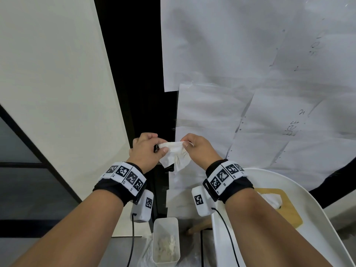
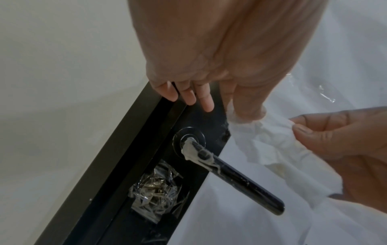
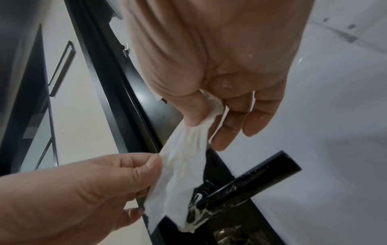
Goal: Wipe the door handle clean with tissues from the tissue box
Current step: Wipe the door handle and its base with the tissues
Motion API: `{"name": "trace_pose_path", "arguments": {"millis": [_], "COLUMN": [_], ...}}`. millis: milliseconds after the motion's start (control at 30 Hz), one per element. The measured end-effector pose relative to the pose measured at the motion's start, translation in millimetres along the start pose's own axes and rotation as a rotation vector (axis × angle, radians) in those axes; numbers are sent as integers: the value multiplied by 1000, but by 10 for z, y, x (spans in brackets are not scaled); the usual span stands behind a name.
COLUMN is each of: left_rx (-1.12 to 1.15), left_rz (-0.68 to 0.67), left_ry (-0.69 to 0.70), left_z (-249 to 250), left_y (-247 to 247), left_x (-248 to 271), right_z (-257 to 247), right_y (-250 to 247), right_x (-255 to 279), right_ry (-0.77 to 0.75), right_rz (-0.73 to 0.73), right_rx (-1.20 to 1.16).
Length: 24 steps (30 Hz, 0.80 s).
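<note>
A white tissue [image 1: 174, 153] is stretched between both hands just in front of the door. My left hand [image 1: 162, 148] pinches its left end and my right hand [image 1: 185, 143] pinches its right end. In the head view they hide the handle. The left wrist view shows the black lever handle [image 2: 230, 177] below the tissue [image 2: 272, 142], with whitish paste smeared near its base [image 2: 196, 152]. In the right wrist view the tissue [image 3: 184, 174] hangs down to the smeared base of the handle [image 3: 251, 179]. The tissue box [image 1: 285, 207], tan-topped with a tissue sticking out, sits at the lower right.
White paper sheets [image 1: 250, 74] cover the door face. Crinkled clear plastic [image 2: 155, 187] covers the spot under the handle's round plate. A clear bin [image 1: 166, 241] with used tissues stands on the floor below. The box rests on a white curved seat [image 1: 317, 228].
</note>
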State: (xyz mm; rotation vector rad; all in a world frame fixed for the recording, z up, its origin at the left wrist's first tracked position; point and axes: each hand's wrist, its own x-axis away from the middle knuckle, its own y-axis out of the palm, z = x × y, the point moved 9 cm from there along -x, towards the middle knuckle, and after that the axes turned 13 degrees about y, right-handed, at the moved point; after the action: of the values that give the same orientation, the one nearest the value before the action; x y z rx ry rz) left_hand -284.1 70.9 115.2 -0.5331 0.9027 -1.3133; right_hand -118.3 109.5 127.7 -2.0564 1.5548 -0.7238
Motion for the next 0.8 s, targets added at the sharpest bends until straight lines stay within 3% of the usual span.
{"name": "trace_pose_path", "arguments": {"millis": [367,667,800], "left_rx": [62,-57,-101], "left_rz": [74,44,178], "left_ry": [-54,-152,-118], "left_z": [-129,-206,-154], "left_y": [-7,77,3], "left_x": [7,60,66], "right_z": [174,152,206], "right_y": [-115,-85,86], "right_x": [7,-10,-81], "right_ry": [90,23,46], "right_rz": [124,191,150], "right_rx": [-183,88,161]}}
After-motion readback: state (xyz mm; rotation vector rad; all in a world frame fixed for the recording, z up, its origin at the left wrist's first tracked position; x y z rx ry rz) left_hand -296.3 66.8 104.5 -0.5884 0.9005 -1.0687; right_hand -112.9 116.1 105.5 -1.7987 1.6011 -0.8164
